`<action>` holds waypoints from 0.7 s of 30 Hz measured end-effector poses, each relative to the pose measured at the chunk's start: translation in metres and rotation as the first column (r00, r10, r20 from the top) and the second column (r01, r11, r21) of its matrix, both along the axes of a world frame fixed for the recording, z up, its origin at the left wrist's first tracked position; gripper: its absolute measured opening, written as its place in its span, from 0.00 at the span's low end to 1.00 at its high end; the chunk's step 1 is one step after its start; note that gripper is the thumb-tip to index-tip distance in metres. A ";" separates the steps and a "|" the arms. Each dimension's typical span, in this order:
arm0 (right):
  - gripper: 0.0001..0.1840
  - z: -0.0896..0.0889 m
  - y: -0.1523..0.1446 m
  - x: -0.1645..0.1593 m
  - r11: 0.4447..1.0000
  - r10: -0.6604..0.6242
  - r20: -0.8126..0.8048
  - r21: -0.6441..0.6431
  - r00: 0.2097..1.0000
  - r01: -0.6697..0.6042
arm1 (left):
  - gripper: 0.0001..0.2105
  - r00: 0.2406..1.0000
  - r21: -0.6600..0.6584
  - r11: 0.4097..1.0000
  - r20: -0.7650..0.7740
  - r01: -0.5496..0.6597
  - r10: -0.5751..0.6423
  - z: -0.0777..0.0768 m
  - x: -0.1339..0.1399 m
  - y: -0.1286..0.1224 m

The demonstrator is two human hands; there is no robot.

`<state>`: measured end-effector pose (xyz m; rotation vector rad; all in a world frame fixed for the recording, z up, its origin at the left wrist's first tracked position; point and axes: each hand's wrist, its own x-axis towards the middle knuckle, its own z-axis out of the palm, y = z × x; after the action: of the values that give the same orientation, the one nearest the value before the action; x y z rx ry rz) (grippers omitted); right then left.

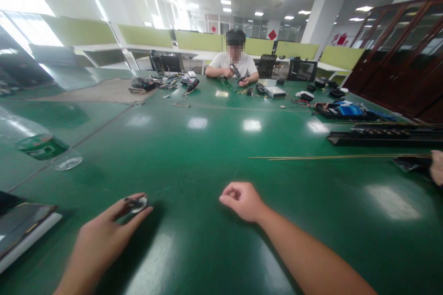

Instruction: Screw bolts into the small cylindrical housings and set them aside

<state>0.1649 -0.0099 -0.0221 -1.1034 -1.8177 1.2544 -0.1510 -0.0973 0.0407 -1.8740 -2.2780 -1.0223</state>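
My left hand [104, 235] grips a small round metal part [139, 204], silvery with a dark piece attached, between thumb and fingers just above the green tabletop [194, 161]. Its exact kind is too blurred to tell. To the right, my right hand [244, 202] rests on or just over the table with its fingers curled in toward the thumb. Nothing shows in the gap between them. The two hands are apart, with bare green surface between them.
A clear plastic bottle with a green label [44, 147] lies at left, above a dark flat case [24, 226]. Thin brass-coloured rods [332, 157] and black rails [380, 137] lie at right, near another person's hand [436, 167]. Opposite, a person [235, 62] handles a dark tool among scattered parts.
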 end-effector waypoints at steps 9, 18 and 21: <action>0.15 0.000 0.015 0.003 0.981 -0.078 -0.300 -0.194 0.951 0.020 | 0.10 0.818 -0.032 0.864 0.339 0.503 -0.464 -0.002 0.126 0.096; 0.29 -0.007 0.020 0.024 0.996 -0.071 -0.148 0.033 0.986 0.077 | 0.10 0.772 0.031 0.826 0.335 0.563 -0.539 -0.044 0.137 0.104; 0.27 -0.005 0.015 0.027 0.991 -0.064 -0.087 0.113 0.994 0.073 | 0.11 0.753 0.033 0.799 0.312 0.600 -0.579 -0.047 0.133 0.102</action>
<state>0.1917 0.0056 -0.0272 -1.0257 -1.7522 1.1241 -0.0180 0.0049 -0.0059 -2.7409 -1.8732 -1.3963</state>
